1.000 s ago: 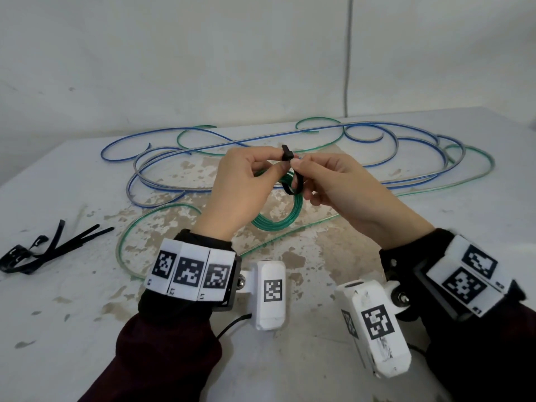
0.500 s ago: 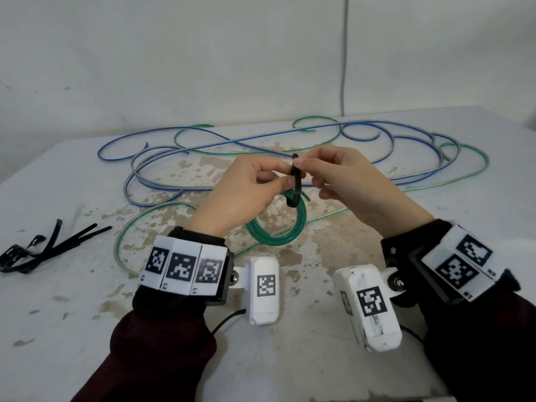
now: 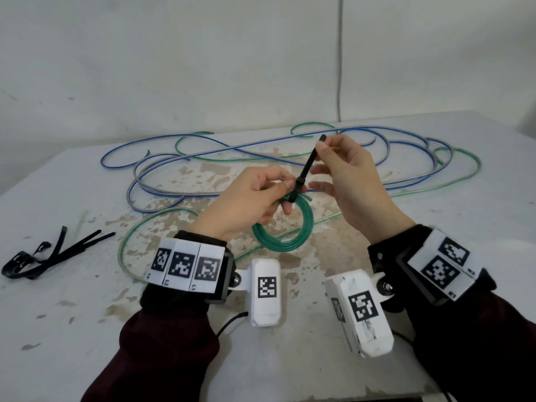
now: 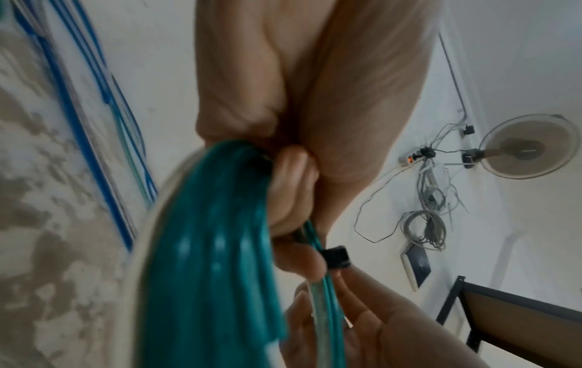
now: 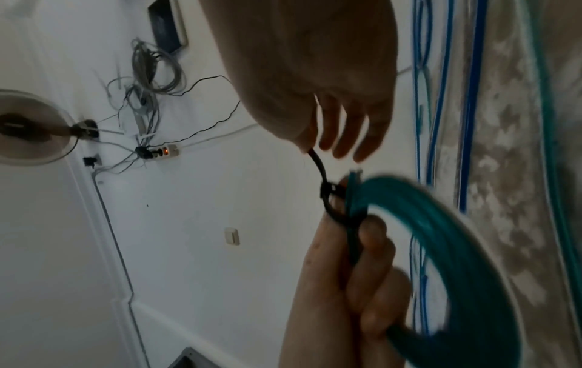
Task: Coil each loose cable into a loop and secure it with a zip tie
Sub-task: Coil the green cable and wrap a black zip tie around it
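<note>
A green cable coil (image 3: 285, 236) hangs above the table's middle, and my left hand (image 3: 252, 200) grips its top. A black zip tie (image 3: 306, 169) is wrapped round the coil there, its tail running up and to the right. My right hand (image 3: 342, 169) pinches that tail near its tip between thumb and forefinger. The left wrist view shows the coil (image 4: 214, 261) in my fingers and the tie's head (image 4: 336, 257). In the right wrist view the tie (image 5: 327, 194) loops round the coil (image 5: 447, 236). The coil's loose end trails onto the table.
Loose blue cable (image 3: 261, 149) and green cable (image 3: 452, 169) sprawl across the far half of the worn white table (image 3: 87, 329). Several spare black zip ties (image 3: 52, 253) lie at the left edge. A wall rises just behind the table.
My right hand has drawn the tie's tail up and to the right, so a long stretch stands out of the head. The loop round the coil has shrunk. My left hand kept its hold.
</note>
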Available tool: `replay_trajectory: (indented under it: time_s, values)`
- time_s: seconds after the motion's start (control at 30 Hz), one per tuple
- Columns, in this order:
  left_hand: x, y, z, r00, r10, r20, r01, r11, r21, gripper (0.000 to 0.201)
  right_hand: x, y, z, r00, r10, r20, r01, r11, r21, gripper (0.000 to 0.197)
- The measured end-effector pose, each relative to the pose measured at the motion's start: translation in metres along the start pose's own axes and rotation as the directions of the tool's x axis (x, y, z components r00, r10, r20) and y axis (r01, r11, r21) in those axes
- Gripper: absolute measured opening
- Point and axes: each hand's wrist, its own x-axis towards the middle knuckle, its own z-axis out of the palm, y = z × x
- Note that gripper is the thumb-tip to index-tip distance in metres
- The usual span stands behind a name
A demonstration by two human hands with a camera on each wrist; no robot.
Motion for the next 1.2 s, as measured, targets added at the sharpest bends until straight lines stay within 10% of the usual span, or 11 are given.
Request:
replay_trajectory:
  time_s: [0.3, 1.2]
  values:
    - [0.003, -0.004, -0.007, 0.983, 0.003, -0.184, -0.024, 0.993, -0.113, 0.021, -0.005, -0.002, -0.006, 0.886, 0.166, 0.432, -0.111, 0.982, -0.151, 0.013]
    - [-0.001, -0.001, -0.008, 0.997, 0.028, -0.068, -0.028, 1.000, 0.005, 0.021, -0.012, -0.008, -0.008, 0.910, 0.097, 0.404, 0.041, 0.947, -0.320, 0.019]
